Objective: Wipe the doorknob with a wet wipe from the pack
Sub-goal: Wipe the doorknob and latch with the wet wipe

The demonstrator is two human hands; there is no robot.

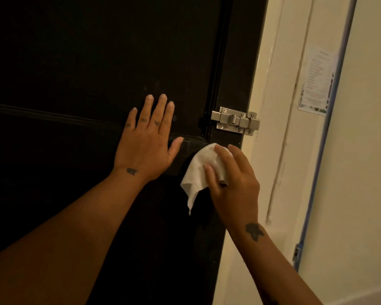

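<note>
A dark door fills the view. The doorknob is hidden under the wet wipe, gripped by the right hand; left hand splayed flat leftward. Better to rotate the wipe fully around.

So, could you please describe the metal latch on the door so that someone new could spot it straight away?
Start with the dark door and follow it to its right edge, beside the cream wall. The metal latch is screwed on there, just above the right hand holding the white wipe. It is the only shiny silver fitting on the dark surface.
</note>
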